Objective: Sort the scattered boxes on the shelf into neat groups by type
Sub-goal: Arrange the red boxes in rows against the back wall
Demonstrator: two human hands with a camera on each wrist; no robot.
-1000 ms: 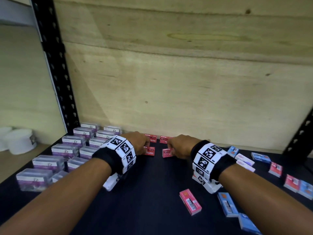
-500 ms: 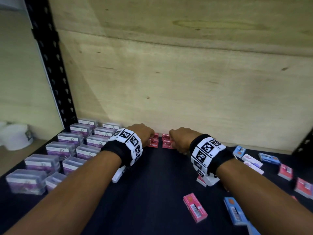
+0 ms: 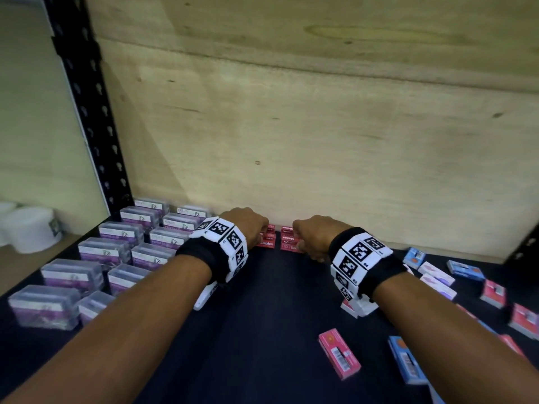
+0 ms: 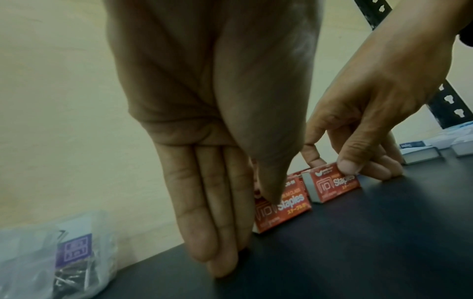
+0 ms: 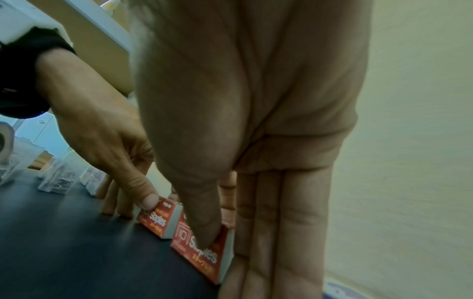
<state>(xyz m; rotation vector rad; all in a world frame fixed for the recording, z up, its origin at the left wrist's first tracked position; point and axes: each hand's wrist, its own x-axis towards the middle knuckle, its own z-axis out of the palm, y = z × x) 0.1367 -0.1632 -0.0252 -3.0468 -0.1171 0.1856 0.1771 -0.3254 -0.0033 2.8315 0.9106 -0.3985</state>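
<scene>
I see my left hand [image 3: 248,225] pinching a red staples box [image 4: 284,208] between thumb and fingers on the dark shelf [image 3: 262,330], against the wooden back wall [image 3: 320,141]. Just beside it my right hand [image 3: 313,237] pinches a second red staples box [image 5: 202,252]. Clear boxes [image 3: 116,258] sit left of my hands, pink and blue boxes [image 3: 408,363] to the right.

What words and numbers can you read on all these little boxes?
"Staples" and "10": on the red box that the left hand pinches.
"Staples" and "10": on the red box that the right hand pinches.
"KREATI": on a clear purple-labelled box at the back.
Small print on the red boxes, the barcode on the pink box, the blue box: too blurred.
</scene>
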